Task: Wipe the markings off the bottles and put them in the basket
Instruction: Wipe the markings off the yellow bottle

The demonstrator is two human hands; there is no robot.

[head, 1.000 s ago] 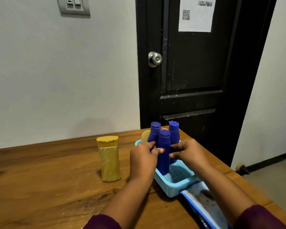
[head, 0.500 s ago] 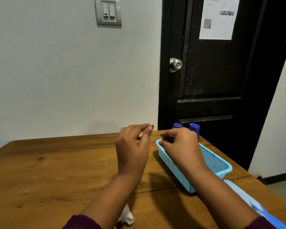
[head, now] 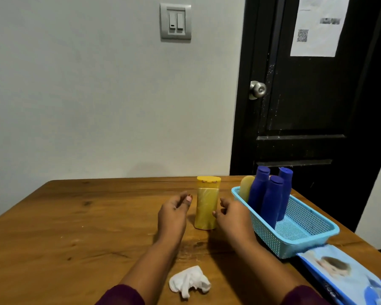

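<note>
Yellow bottle [head: 207,205] stands upright on the wooden counter [head: 75,227] between both hands. The left hand [head: 174,214] hovers just beside it, fingers [head: 186,200] loosely curled, holding nothing. The right hand [head: 232,216] is equally slack, its fingertips at the bottle's edge, contact unclear. Three blue bottles [head: 271,201] stand in the blue basket [head: 295,241] at right, and a crumpled white wipe [head: 189,281] lies nearer the person.

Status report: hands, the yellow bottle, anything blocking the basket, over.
Left hand and right hand open, flanking yellow bottle, not gripping. Bottle upright on table, outside basket. Three blue bottles in basket, near end free. Crumpled wipe by forearms.
</note>
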